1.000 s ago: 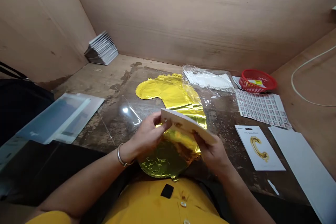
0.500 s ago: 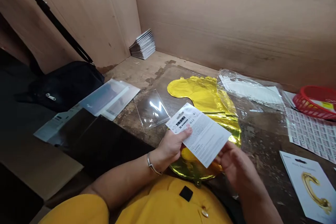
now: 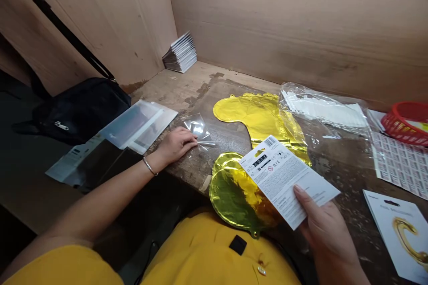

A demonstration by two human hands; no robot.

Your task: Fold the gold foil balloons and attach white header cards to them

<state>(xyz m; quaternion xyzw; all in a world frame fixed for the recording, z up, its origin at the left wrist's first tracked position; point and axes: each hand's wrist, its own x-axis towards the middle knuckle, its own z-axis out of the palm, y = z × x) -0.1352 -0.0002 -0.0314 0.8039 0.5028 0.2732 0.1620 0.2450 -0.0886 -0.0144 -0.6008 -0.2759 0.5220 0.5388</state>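
Observation:
My right hand (image 3: pixel 323 227) holds a white printed card (image 3: pixel 287 179) with a gold foil balloon (image 3: pixel 236 191) folded behind it, just above the table's near edge. My left hand (image 3: pixel 175 143) has reached left and its fingers pinch the edge of a small clear plastic sleeve (image 3: pixel 198 128) lying on the wooden table (image 3: pixel 187 93). More flat gold foil balloons (image 3: pixel 257 116) lie on the table beyond the card.
A clear bag of white straws (image 3: pixel 321 111), a red basket (image 3: pixel 406 122), a sticker sheet (image 3: pixel 399 164) and a card with a gold C (image 3: pixel 401 227) lie at right. A black bag (image 3: pixel 80 107), clear packets (image 3: pixel 133 124) and a stack of cards (image 3: pixel 182 53) are at left. Plywood walls enclose the back.
My left hand let go of the card and moved left to the clear sleeve. The right hand now holds the card and balloon alone, lower and further right.

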